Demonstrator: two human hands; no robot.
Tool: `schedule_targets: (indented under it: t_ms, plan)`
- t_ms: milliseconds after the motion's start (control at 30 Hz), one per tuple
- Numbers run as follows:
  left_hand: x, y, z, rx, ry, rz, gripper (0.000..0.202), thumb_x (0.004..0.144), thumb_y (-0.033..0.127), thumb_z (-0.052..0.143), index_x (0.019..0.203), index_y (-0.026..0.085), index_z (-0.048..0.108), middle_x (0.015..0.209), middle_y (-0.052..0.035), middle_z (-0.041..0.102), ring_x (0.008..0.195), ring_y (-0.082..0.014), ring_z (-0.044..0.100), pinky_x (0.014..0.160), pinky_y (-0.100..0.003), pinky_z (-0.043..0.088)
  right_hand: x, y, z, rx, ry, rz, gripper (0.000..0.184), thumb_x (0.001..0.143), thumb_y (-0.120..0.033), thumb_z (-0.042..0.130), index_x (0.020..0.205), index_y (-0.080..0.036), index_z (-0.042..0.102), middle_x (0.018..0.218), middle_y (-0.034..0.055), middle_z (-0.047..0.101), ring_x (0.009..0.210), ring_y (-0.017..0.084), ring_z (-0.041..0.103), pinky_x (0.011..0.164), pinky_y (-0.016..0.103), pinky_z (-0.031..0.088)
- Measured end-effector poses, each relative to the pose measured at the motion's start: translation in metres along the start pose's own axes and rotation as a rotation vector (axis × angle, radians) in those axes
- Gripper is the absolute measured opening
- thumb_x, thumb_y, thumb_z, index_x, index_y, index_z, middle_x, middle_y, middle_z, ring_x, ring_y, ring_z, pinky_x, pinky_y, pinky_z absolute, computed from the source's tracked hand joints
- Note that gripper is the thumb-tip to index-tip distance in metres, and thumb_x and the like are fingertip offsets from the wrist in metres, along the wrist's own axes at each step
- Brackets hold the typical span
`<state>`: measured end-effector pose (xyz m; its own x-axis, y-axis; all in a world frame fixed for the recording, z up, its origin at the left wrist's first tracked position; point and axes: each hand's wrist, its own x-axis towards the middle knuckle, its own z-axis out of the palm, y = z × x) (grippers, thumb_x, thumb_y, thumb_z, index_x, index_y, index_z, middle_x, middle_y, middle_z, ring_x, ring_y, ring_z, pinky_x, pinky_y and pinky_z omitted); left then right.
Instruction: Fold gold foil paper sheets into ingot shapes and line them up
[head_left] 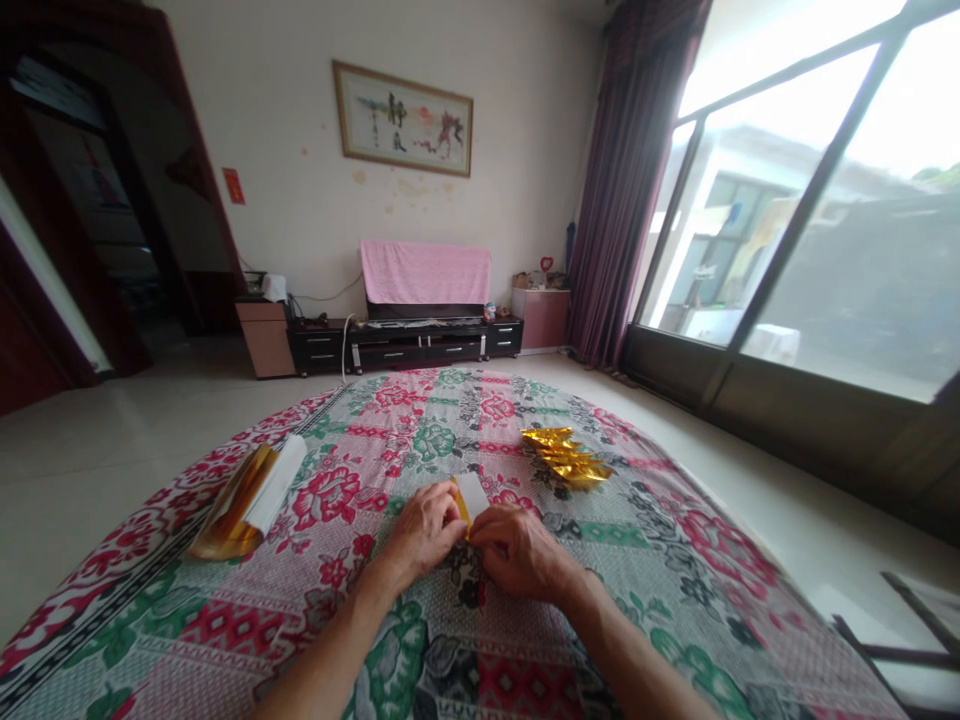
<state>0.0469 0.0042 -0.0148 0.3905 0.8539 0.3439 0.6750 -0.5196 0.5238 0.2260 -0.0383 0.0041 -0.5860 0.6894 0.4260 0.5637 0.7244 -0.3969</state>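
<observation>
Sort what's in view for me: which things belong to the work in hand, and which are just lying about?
Work in hand:
white-and-gold sheet, held by left hand and right hand
gold-and-white stack at the left, likely
folded gold pieces beyond the right hand, likely

Just about:
pink cloth
framed picture
purple curtain

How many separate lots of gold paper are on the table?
3: a curled stack at left, a piece between the left hand and right hand, and folded pieces at right. Others may be hidden.
</observation>
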Motion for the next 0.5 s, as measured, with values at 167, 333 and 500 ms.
schedule_targets:
  t_ms: [167, 333, 500]
  plan:
    - [0.0023, -0.0041, -0.0012, -0.022, -0.023, 0.013, 0.014, 0.073, 0.017, 0.051, 0.061, 0.018, 0.058, 0.103, -0.0046, 0.060, 0.098, -0.0184, 0.053, 0.090, -0.032, 0.039, 0.0029, -0.0039, 0.0039, -0.057, 0.027, 0.059, 0.017, 0.070, -0.007, 0.046, 0.064, -0.016, 0.059, 0.070, 0.0024, 0.063, 0.069, 0.011, 0.056, 0.071, 0.022, 0.039]
    - [0.0025, -0.0052, -0.0032, -0.033, -0.030, 0.034, 0.015, 0.074, 0.016, 0.049, 0.064, 0.018, 0.060, 0.103, -0.0050, 0.061, 0.098, -0.0184, 0.054, 0.090, -0.032, 0.039, 0.0034, -0.0074, 0.0055, -0.118, 0.046, 0.116, 0.015, 0.076, -0.011, 0.047, 0.067, -0.016, 0.058, 0.068, 0.0021, 0.059, 0.068, 0.011, 0.053, 0.067, 0.021, 0.036]
    - [0.0010, -0.0023, -0.0043, -0.035, -0.036, 0.016, 0.011, 0.072, 0.015, 0.052, 0.064, 0.018, 0.059, 0.107, -0.0056, 0.059, 0.101, -0.0197, 0.053, 0.091, -0.033, 0.039, 0.0048, -0.0075, 0.0088, -0.158, 0.046, 0.195, 0.018, 0.086, -0.021, 0.043, 0.081, -0.017, 0.060, 0.075, 0.0027, 0.059, 0.073, 0.012, 0.052, 0.067, 0.022, 0.035]
